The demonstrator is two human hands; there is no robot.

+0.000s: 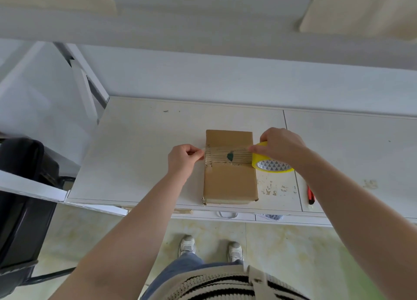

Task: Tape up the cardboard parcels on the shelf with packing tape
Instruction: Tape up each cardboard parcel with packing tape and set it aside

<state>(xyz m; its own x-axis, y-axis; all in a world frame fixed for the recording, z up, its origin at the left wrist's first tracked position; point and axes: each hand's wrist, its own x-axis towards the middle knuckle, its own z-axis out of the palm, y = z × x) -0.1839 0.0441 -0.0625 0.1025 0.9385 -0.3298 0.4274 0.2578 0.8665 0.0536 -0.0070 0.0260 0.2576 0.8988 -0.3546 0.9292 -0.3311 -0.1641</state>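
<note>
Desk [144,141]: carries everything at hand; pale, scuffed top with chipped patches near the front edge.
Parcel [230,180]: lies flat on the desk near its front edge, between both hands; torn band across the upper part bares the corrugation, with a dark green patch in it.
Tape roll [272,163]: yellow, tilted at the parcel's right edge, strip drawn leftward over the torn band.
Right hand [279,147]: grip curled round the roll.
Left hand [184,158]: grip pinching the strip's free end just off the parcel's left edge.
Knife [311,194]: red and black, on the desk right of the parcel.
Risks: strip likely to land skewed or wrinkled if tension slackens; free end may stick to fingers; parcel may slide under the pull.
Writing: none readable; only a triangle pattern inside the roll's core.
</note>
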